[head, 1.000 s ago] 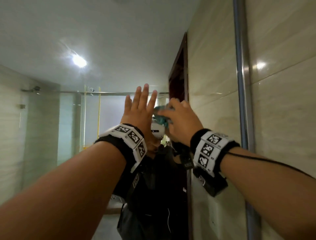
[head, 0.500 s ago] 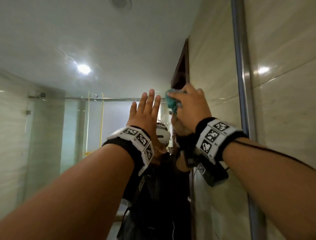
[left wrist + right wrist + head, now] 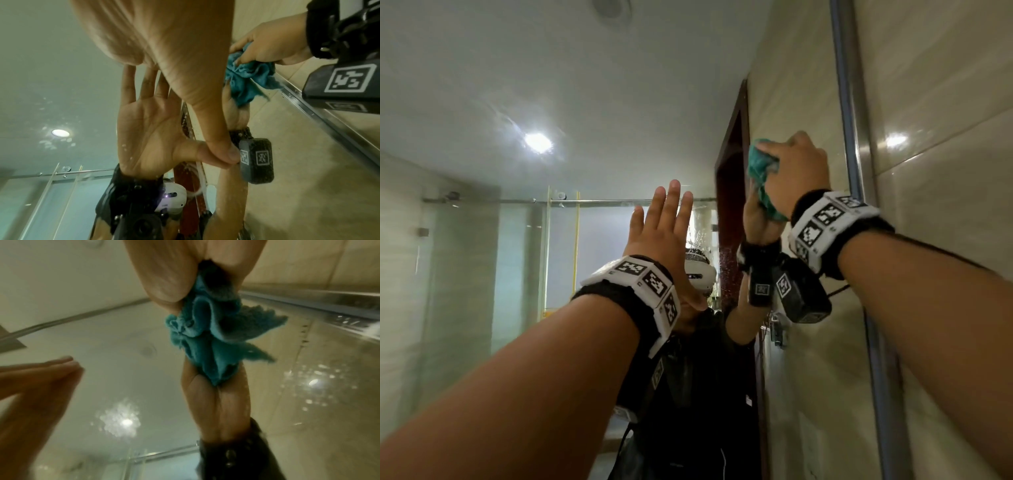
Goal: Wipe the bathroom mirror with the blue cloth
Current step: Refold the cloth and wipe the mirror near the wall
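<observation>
High on the mirror (image 3: pixel 801 102), the right hand (image 3: pixel 799 171) (gripping blue cloth (image 3: pixel 760 164)) has seemingly risen.

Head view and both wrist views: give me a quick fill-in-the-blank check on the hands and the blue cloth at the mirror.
1. The crumpled blue terry cloth is gripped by the ____ hand.
2. The left hand has its fingers ____ against the glass bathroom mirror.
3. The cloth is near the mirror's ____ edge, beside the metal frame strip.

Missing words: right; straight; right
</observation>
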